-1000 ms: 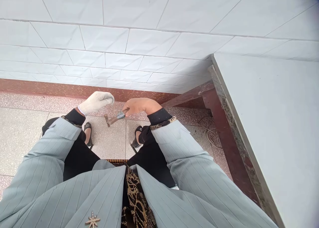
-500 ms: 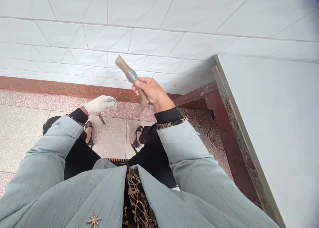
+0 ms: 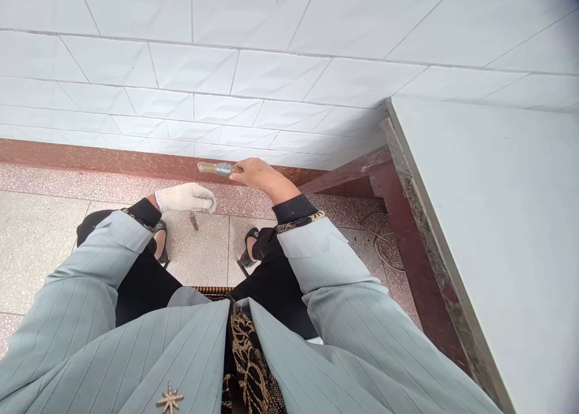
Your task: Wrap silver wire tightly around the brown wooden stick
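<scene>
My right hand [image 3: 257, 175] is bare and closed round a forked wooden stick [image 3: 207, 168], which sticks out to the left of my fingers. A coil of silvery wire [image 3: 223, 169] is wound round the stick just beyond my fingertips. The forked end is hidden behind my hand. Lower and to the left, my left hand [image 3: 183, 198] wears a white knitted glove, its fingers curled. From under the glove pokes a short brown stick-like piece [image 3: 193, 221]; its upper part is hidden by the hand. The two hands are apart.
A white tiled wall [image 3: 194, 70] rises in front, with a reddish-brown skirting [image 3: 90, 154] at its foot. At the right stands a white-topped table [image 3: 497, 221] with a dark red leg [image 3: 393, 203]. A thin cable [image 3: 384, 257] lies on the speckled floor beneath.
My right hand has come down and tilted the wire-wound stick from steep to nearly level, so its fork is now hidden. My left hand and the brown piece have shifted slightly right and down.
</scene>
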The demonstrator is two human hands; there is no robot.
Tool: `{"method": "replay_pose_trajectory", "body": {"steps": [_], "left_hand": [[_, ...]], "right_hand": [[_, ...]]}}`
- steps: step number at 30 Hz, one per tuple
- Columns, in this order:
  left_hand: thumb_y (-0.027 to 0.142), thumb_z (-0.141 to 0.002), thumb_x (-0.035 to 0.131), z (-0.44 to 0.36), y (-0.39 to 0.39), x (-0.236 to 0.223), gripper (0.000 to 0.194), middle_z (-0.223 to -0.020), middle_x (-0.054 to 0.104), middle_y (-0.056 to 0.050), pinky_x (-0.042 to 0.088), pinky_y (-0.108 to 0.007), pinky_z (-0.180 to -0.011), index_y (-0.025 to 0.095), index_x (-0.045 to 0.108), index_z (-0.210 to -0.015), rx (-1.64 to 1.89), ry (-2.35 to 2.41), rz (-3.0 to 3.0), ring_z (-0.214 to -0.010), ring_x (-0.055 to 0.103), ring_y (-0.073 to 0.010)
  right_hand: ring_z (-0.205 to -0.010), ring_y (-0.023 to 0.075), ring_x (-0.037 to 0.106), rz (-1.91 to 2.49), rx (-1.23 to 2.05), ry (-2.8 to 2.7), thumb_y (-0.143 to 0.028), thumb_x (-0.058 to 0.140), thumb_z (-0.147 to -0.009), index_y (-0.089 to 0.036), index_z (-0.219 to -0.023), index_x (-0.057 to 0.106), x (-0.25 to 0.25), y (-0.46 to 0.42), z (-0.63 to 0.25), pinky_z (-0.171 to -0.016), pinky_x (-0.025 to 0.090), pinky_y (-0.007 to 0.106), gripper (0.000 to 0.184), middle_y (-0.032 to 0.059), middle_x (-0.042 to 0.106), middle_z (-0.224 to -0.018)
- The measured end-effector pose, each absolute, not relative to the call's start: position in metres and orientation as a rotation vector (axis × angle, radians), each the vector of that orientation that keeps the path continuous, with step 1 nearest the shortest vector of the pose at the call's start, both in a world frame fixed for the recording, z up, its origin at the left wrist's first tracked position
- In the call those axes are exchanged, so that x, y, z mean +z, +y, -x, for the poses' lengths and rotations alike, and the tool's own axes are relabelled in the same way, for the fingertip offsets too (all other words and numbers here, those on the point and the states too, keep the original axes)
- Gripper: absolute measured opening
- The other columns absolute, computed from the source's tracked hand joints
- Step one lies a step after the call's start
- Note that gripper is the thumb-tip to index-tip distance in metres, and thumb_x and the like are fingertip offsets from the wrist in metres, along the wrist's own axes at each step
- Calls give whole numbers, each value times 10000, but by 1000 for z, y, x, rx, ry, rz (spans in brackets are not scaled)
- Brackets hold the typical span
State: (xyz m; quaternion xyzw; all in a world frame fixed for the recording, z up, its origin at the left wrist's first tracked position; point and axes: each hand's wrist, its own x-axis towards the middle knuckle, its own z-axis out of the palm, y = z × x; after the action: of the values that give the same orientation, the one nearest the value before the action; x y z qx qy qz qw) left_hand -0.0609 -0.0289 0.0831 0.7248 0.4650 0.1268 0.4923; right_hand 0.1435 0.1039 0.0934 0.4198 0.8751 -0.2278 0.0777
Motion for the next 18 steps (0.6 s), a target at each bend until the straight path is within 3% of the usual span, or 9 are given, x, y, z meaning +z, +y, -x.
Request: {"method": "replay_pose_trajectory", "body": {"steps": [5, 10, 14, 18], "left_hand": [[407, -901, 562, 67, -27, 89, 297, -853, 696, -20, 462, -278, -802, 156, 721, -904, 416, 1231, -1794, -794, 600, -149], [340, -881, 548, 74, -23, 91, 248, -881, 720, -27, 474, -308, -847, 158, 712, -917, 498, 1433, -1792, -823, 616, -155], [298, -868, 543, 73, -19, 89, 220, -876, 728, -20, 473, -308, -859, 167, 714, -908, 540, 1501, -1842, -840, 622, -154], [314, -896, 532, 72, -16, 88, 241, -899, 732, -30, 469, -310, -870, 160, 717, -916, 570, 1550, -1860, -875, 630, -163]], "right_hand": [[-893, 225, 646, -967, -561, 2537, -223, 592, -963, -126, -1075, 758, 97, 93, -142, -711, 382, 315, 223, 155, 746, -1073], [-813, 182, 610, -577, -555, 2491, -211, 665, -910, -152, -934, 758, 99, 83, -140, -684, 356, 299, 113, 88, 733, -958], [-719, 137, 554, -271, -871, 2363, -182, 643, -903, -135, -916, 735, 99, 77, -137, -674, 366, 269, 104, 14, 671, -788], [-730, 128, 550, -115, -1217, 2363, -235, 676, -872, -134, -946, 725, 104, 81, -142, -697, 389, 254, 134, -21, 638, -775]]}}
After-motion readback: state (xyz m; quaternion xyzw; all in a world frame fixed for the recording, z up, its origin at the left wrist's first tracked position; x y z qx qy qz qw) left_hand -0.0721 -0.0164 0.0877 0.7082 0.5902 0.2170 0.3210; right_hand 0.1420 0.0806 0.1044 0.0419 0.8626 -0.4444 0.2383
